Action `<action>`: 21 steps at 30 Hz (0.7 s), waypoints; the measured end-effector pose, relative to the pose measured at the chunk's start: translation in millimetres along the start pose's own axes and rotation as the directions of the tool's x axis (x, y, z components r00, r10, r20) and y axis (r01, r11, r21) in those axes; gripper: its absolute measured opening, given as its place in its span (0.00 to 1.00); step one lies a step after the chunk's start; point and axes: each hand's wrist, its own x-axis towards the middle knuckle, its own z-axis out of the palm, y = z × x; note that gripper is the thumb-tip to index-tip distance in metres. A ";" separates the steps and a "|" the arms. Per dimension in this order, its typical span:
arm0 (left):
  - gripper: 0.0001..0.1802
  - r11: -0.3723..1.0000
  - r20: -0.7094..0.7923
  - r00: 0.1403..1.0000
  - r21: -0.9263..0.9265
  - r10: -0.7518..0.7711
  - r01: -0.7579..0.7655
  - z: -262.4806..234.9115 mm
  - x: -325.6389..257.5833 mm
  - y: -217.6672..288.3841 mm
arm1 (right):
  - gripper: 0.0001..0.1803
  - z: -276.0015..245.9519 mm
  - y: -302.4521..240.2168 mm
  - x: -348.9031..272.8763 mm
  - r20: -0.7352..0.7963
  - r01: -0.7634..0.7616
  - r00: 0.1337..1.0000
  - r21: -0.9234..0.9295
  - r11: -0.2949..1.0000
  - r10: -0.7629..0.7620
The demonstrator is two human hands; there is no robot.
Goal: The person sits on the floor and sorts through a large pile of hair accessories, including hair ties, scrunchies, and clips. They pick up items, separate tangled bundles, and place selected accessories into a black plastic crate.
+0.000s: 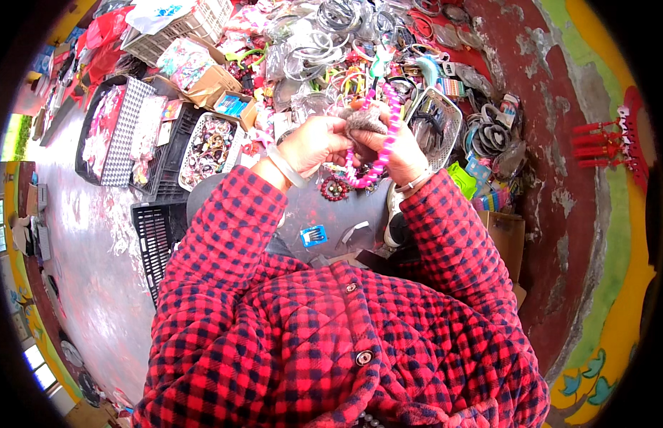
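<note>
- Hands: two, left hand [314,143] and right hand [399,153], close together at 12 o'clock of the frame centre.
- Wrist bangles: two, one per wrist.
- Pink bead strings [383,146]: one, held between the hands.
- Black plastic crates [157,239]: two, at 9 o'clock.
- White mesh baskets [438,125]: three visible.
- Red tasselled ornaments [603,143]: one cluster, at 3 o'clock; individual count unclear.
- Jacket buttons [363,357]: two.

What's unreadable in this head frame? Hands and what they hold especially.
- Head view: fingertips of left hand and right hand are hidden by the grey fluffy piece they pinch.
- Pink bead strand: its lower end is lost in clutter, so its length is unclear.
- Bangles near the top rim: bent by fisheye and too small to count.
- White basket: its contents are too small to identify.
</note>
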 end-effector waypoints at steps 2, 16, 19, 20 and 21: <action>0.14 0.999 0.017 1.000 0.041 -0.023 0.022 0.9 -0.3 -1.1 | 0.18 -2.6 6.2 0.0 -0.023 -0.006 1.000 0.014 1.000 0.006; 0.11 0.968 -0.145 0.971 -0.139 0.189 -0.209 -13.7 -5.9 21.1 | 0.16 -26.3 0.1 9.8 -0.250 0.011 0.968 0.072 0.997 0.008; 0.05 0.906 -0.394 0.886 -0.232 0.244 -0.353 -27.5 -8.9 19.8 | 0.13 -26.4 -0.4 10.0 -0.113 -0.056 0.991 0.076 0.996 0.064; 0.04 0.901 -0.412 0.878 -0.239 0.242 -0.361 -28.9 -10.3 18.7 | 0.14 -24.1 -4.9 5.3 0.048 -0.105 0.993 0.003 0.994 0.105; 0.04 0.896 -0.431 0.870 -0.247 0.240 -0.370 -29.6 -12.0 17.8 | 0.13 -12.3 -13.9 -3.6 0.088 -0.148 0.985 0.003 0.989 0.147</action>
